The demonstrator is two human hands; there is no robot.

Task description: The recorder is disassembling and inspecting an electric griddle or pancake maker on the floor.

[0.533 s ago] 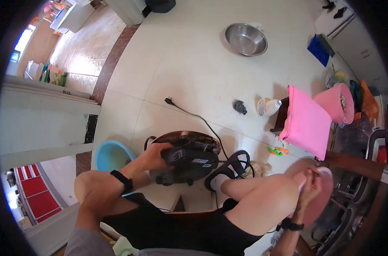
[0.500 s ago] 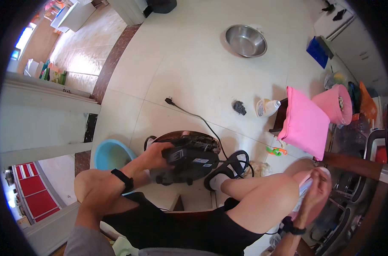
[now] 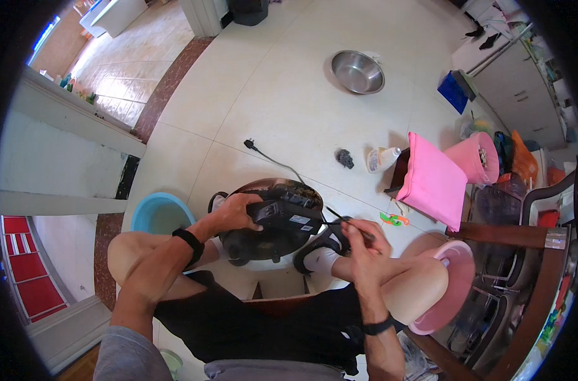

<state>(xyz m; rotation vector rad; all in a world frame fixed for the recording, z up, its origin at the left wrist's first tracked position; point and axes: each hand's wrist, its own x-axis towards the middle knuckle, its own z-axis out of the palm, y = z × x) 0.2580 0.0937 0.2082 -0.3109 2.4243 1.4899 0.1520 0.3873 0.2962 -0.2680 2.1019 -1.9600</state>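
1. The floor (image 3: 282, 82) has large pale tiles, with a dark red border strip (image 3: 168, 79) on the left.
2. A steel bowl (image 3: 357, 71) stands on the floor, far up.
3. A pink cushion (image 3: 432, 181) lies on a dark wooden chair (image 3: 511, 235) at the right.
4. A white cabinet (image 3: 524, 95) stands at the upper right.
5. Red steps (image 3: 25, 273) show at the lower left.

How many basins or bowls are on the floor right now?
3: a steel bowl far ahead, a blue basin beside the left knee, and a pink basin by the right knee. Others may be hidden.

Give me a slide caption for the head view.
Left hand steadies a black appliance; right hand points a thin tool at it.
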